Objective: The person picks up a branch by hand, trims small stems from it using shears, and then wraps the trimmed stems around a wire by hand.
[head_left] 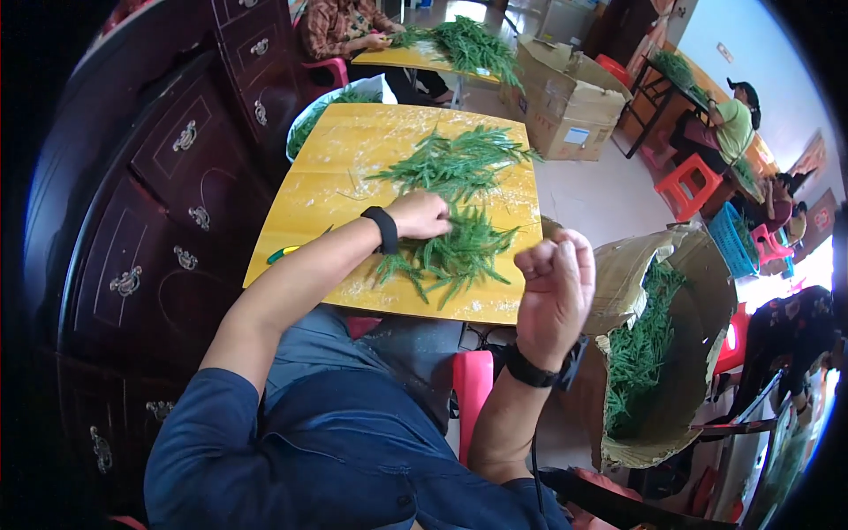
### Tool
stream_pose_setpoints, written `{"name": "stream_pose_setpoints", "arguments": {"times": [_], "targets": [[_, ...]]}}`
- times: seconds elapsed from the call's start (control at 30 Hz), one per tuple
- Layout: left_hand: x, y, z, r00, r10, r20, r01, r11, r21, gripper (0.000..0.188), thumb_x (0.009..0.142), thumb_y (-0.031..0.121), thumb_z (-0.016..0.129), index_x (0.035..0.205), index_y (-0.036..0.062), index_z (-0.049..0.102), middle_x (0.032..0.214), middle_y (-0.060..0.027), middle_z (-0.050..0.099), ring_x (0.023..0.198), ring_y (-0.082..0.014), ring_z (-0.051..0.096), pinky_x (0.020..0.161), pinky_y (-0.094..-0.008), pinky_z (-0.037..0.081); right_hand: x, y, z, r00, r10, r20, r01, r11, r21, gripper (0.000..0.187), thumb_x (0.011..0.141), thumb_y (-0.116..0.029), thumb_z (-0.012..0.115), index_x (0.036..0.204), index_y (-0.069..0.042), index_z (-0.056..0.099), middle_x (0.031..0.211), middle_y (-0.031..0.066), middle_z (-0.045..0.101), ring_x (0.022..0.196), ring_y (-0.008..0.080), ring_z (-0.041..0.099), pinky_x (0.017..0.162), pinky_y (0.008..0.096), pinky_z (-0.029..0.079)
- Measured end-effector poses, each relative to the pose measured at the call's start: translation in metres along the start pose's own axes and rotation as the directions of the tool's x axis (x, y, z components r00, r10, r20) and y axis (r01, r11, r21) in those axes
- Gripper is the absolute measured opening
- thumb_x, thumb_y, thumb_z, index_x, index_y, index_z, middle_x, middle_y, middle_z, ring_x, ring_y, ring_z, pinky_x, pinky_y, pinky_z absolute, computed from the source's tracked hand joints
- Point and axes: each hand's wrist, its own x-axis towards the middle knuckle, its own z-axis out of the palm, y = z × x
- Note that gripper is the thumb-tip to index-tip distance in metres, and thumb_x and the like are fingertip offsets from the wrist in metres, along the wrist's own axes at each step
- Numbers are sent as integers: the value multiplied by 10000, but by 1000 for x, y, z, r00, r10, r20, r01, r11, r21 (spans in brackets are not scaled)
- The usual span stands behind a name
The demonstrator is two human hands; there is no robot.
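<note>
Bunches of feathery green plastic-looking sprigs [459, 163] lie on the yellow table [331, 163] in front of me. My left hand [422, 215], with a black band at the wrist, reaches across the table. Its fingers are curled down onto the nearer green sprigs [468, 252], and the fingertips are partly hidden. Off the table's right edge, my right hand [558, 283] is raised with its fingers pinched together. Whatever thin thing it may hold is too small to make out. A tool with a green and yellow handle [283, 253] rests by my left forearm.
An open cardboard box [720, 331] with more greenery stands at my right. Another carton [565, 110] is beyond the table. Dark drawers [159, 203] line the left side. A pink chair [474, 389] is near my right arm. Other people sit at tables farther off.
</note>
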Motion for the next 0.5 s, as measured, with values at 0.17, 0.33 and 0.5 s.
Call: {"name": "stream_pose_setpoints", "arguments": {"times": [0.17,0.33,0.5], "targets": [[11,-16,-9,998,59,26,-56,993,-104,234,768,343,718,816,114,721,779,-102,712,699,-253,670,668,-394,524,-28,-46,5,996,-73,43,71,997,41,237,950,-204,615,1091,-33,532,769,14,535,724,145,543,737,322,486],[42,-11,-44,986,-26,-163,21,999,-35,207,793,298,681,832,97,716,749,-101,705,700,-261,679,684,-408,533,-79,-112,-56,976,-35,216,-34,952,305,171,946,-188,600,1024,-50,535,765,13,553,692,142,550,748,319,479],[73,-7,-35,986,-113,-126,133,977,166,216,781,302,684,851,103,727,796,-108,716,775,-285,689,717,-424,538,-92,-158,-171,921,-126,368,-43,907,418,115,942,-172,586,956,-68,537,761,13,572,660,140,557,760,315,472]]}}
